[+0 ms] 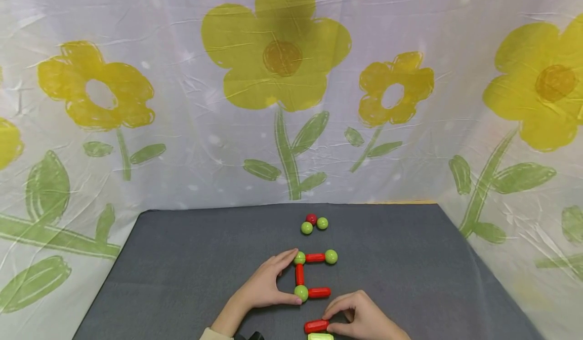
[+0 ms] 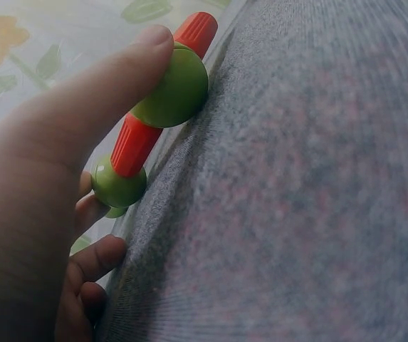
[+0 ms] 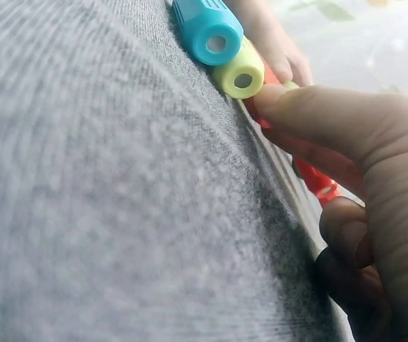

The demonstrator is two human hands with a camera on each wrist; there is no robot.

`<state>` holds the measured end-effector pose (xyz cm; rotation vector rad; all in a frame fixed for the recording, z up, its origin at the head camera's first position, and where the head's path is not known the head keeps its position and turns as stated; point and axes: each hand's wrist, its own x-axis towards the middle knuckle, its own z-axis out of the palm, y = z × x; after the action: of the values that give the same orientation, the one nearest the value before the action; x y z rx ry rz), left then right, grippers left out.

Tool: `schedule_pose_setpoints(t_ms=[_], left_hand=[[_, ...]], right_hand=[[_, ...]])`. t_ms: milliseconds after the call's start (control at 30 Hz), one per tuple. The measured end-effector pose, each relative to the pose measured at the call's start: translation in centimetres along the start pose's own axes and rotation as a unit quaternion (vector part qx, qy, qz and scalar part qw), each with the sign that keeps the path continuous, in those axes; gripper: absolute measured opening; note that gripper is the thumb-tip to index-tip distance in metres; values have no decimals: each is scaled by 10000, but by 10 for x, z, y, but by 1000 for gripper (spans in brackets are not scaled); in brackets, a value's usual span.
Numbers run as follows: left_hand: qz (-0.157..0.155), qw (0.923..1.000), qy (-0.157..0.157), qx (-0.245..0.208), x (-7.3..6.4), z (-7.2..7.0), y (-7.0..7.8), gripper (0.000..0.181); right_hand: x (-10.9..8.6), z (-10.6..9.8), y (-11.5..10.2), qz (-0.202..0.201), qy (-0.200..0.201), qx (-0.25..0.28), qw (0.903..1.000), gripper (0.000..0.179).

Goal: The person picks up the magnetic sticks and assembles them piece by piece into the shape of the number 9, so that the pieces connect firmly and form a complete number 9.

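On the dark table lies a C-shaped frame of red magnetic rods [image 1: 299, 275] and green balls [image 1: 301, 293], its right side without a rod. My left hand [image 1: 266, 285] holds its left side, thumb at the near ball and fingertips at the far ball. In the left wrist view the thumb presses the near green ball [image 2: 179, 89]. Below the frame my right hand [image 1: 360, 315] pinches the right end of a loose red magnetic rod [image 1: 316, 326] between thumb and fingers. A yellow-green rod [image 3: 241, 75] lies right beside that rod.
Behind the frame sit a red ball [image 1: 311, 219] and two green balls [image 1: 322, 223]. A blue rod [image 3: 209, 32] lies beyond the yellow-green one. A flower-printed cloth [image 1: 182, 142] hangs along the table's back and sides.
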<state>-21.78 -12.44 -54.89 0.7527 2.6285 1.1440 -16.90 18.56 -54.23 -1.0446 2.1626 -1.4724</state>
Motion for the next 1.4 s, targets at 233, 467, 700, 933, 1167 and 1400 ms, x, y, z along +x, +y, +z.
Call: schedule_pose_setpoints(t_ms=[233,467,700,933,1167,1400], left_hand=[[-21,10000,10,-17,0,-2,1,114],[52,10000,50,-15,0,-2,0,113],[-21,10000,4,-10,-2,1,-1,115],[11,10000,2,-20,-1,0,-1,114],[9,10000,-26,-47,-1,-1,0,113],[48,10000,-14,-32,0,-2,1,113]], right_hand=[[1,-7,-3,96,607,-209,9979,15],[0,-21,-4,523,2033,-639,9756,15],[2,-28,-5,1962,3217,-1076,9200,16],[9,-29,0,2315,3660,-1355,8911,15],[11,-27,3,2304,3646,-1419,8910,15],[16,-18,1,1978,3384,-1487,9079,21]])
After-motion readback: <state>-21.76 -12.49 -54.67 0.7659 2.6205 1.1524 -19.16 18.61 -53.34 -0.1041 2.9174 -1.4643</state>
